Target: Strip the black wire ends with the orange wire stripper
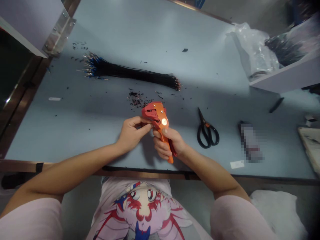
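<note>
My right hand (168, 141) is wrapped round the handles of an orange and red wire stripper (160, 115), whose head points away from me. At the lower left of its head, my left hand (136, 131) has its thumb and index finger pinched together. Whatever lies between those fingertips is too small or hidden to make out. Beyond the tool lies a long bundle of black wires (135, 71), with blue and metallic ends on the left and coppery ends on the right. A pile of small dark scraps (137, 99) lies just past the stripper's head.
Black-handled scissors (208, 131) lie right of my hands, tips pointing away. Farther right are a blurred-out object (250, 141) and a small white label (237, 164). Plastic bags (257, 50) sit behind a panel at the back right. A white strip (54, 99) lies at left.
</note>
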A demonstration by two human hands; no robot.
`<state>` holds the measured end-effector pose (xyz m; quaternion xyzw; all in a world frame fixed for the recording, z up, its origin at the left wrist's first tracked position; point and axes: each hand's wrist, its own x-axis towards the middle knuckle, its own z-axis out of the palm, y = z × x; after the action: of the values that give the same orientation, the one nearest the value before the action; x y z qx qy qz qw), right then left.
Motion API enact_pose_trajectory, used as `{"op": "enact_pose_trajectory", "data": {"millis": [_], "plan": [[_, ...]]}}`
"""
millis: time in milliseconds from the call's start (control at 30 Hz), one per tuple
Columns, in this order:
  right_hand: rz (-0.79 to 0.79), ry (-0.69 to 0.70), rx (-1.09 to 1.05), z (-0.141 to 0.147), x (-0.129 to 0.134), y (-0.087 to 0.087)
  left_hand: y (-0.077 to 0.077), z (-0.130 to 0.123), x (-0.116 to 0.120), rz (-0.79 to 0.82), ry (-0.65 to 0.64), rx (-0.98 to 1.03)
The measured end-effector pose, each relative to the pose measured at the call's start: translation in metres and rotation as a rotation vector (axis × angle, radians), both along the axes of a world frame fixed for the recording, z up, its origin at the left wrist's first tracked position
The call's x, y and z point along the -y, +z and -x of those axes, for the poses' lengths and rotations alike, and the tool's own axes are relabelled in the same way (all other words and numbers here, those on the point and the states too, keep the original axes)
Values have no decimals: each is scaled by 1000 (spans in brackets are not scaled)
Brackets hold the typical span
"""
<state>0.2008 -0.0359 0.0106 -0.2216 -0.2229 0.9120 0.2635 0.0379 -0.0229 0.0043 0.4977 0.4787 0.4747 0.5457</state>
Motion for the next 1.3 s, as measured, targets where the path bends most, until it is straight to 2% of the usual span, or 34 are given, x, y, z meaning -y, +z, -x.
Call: {"op": "enact_pose_trajectory", "data": {"millis": [200, 367, 467, 600, 700, 833, 1033, 1167, 1300], "plan": [[50, -33, 93, 0, -7, -3, 1, 3, -10, 5, -21, -79], [120, 75, 1, -10, -17, -7, -1, 7, -13, -22, -43, -146], [121, 90, -30, -13, -16, -7, 0, 6, -11, -30, -43, -144], [41, 28, 38, -9, -11, -4, 3, 6, -11, -43, -38, -175], [-43, -93, 126, -9, -13, 4, 6, 9, -13, -60, -17, -244], [-53, -236, 186, -19, -20, 14, 7, 12, -16, -64, 3, -261], [-2, -155, 271, -29, -25, 13, 4, 13, -17, -166, 59, -307], [-85, -189, 413, -30, -25, 10, 8, 21, -23, -282, 119, -395], [-291, -248, 723, -31, -23, 12, 29, 37, -35, -422, 219, -581]]}}
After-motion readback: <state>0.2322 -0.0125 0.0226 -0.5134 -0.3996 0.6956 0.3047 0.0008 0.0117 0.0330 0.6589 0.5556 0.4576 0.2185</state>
